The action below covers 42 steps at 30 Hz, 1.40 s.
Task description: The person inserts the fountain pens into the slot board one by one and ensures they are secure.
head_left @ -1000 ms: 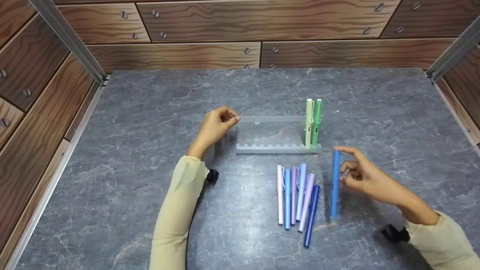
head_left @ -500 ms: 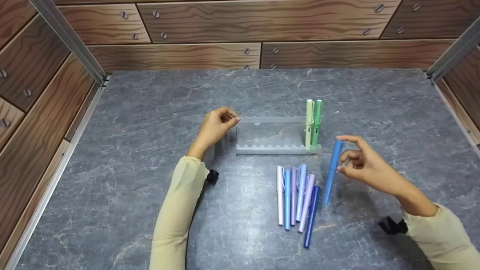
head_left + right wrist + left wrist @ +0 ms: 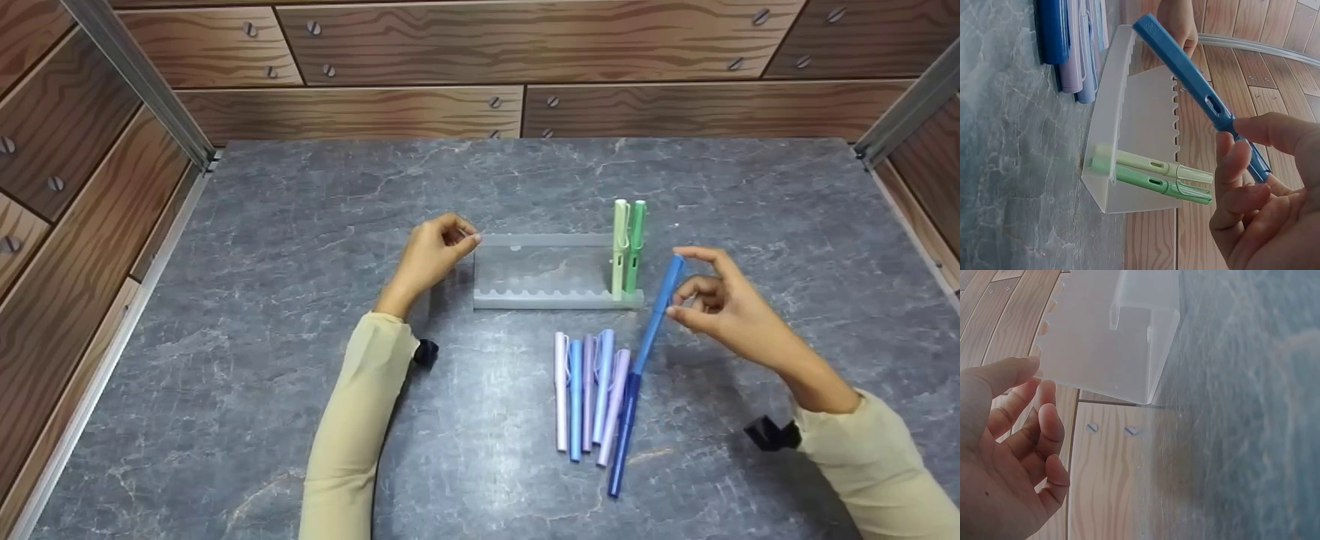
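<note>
My right hand (image 3: 684, 289) pinches a blue pen (image 3: 654, 326) near its upper end between thumb and fingers. The pen hangs tilted, its lower tip over the pens lying on the table. In the right wrist view the blue pen (image 3: 1196, 90) slants in front of the clear pen rack (image 3: 1129, 135). Two green pens (image 3: 626, 247) stand upright at the rack's right end. My left hand (image 3: 461, 234) sits at the left end of the rack (image 3: 540, 296) with loosely curled fingers. The left wrist view shows the left hand's fingers (image 3: 1044, 427) beside the rack (image 3: 1112, 332), gripping nothing.
Several pastel pens (image 3: 589, 390) and a dark blue pen (image 3: 622, 439) lie side by side in front of the rack. The grey marble table (image 3: 262, 300) is walled by wooden panels (image 3: 352, 105) at the back and both sides.
My right hand has lifted the blue pen off the table, carried it up and back towards the rack's right end, and tilted it. The left hand has stayed put.
</note>
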Motion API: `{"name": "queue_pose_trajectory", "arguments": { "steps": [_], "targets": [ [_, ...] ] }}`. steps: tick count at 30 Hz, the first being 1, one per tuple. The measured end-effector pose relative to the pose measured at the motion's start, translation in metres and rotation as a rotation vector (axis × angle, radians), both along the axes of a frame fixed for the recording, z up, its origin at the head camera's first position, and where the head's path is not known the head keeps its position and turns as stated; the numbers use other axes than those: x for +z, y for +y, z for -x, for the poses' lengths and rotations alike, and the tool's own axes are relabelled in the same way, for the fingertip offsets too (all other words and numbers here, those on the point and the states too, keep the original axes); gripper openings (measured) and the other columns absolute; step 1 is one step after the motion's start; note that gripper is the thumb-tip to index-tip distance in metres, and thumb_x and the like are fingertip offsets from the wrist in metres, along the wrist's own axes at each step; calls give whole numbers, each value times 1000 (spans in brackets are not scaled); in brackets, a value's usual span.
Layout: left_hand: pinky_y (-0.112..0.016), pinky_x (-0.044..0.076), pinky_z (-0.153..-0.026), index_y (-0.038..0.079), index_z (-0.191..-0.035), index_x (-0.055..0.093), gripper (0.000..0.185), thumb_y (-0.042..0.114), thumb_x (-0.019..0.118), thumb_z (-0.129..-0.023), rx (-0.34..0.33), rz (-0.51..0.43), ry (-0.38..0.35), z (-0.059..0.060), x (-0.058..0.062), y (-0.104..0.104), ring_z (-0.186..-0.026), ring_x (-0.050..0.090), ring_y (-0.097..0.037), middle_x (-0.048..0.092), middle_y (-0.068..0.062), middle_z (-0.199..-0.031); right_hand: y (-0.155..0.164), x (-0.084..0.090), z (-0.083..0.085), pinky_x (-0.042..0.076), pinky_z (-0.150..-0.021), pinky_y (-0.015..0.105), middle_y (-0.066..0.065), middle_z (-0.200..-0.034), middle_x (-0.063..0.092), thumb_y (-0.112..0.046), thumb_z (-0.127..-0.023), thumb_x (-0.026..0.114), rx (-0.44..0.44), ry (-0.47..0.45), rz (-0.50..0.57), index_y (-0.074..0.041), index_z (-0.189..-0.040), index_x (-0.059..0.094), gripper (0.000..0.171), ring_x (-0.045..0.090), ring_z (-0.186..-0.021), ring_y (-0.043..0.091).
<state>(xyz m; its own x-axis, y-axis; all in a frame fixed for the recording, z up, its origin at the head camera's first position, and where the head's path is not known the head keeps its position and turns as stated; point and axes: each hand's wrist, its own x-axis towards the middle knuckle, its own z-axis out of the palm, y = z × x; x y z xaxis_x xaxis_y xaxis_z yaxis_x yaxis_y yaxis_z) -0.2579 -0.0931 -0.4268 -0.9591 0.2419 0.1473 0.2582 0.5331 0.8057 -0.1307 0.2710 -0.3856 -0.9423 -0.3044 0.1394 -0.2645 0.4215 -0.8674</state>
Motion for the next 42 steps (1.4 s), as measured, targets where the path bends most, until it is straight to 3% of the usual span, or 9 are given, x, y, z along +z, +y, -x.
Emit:
{"name": "queue_pose_trajectory", "arguments": {
  "steps": [9, 22, 30, 42],
  "targets": [
    [-24, 38, -63, 7, -94, 71, 13, 19, 68, -90, 6, -7, 15, 0, 0, 1, -68, 48, -12, 57, 0, -73, -7, -1, 8, 43, -53, 21, 4, -82, 63, 7, -83, 68, -52, 67, -79, -5, -142, 33, 70, 52, -58, 6],
    [-23, 38, -62, 7, -94, 70, 12, 18, 68, -89, 1, -26, 17, 2, -2, 3, -67, 48, -12, 58, 0, -73, -21, -8, 20, 43, -57, 18, 10, -84, 65, 0, -85, 70, -152, 190, -228, -9, -143, 36, 68, 51, -61, 2],
    [-23, 37, -63, 8, -94, 71, 13, 20, 68, -90, 3, -28, -1, 3, -2, 1, -67, 47, -11, 56, 3, -72, -28, -7, 28, 43, -52, 17, 10, -83, 65, 3, -84, 69, -161, 265, -230, -6, -141, 38, 66, 51, -59, 0],
    [-23, 38, -63, 7, -95, 71, 13, 20, 68, -90, 8, -20, 4, 2, -3, -1, -68, 48, -10, 58, 1, -73, -38, -1, 39, 40, -54, 17, 11, -86, 67, -1, -87, 67, -211, 300, -274, -10, -143, 37, 64, 50, -60, -1]
  ]
}}
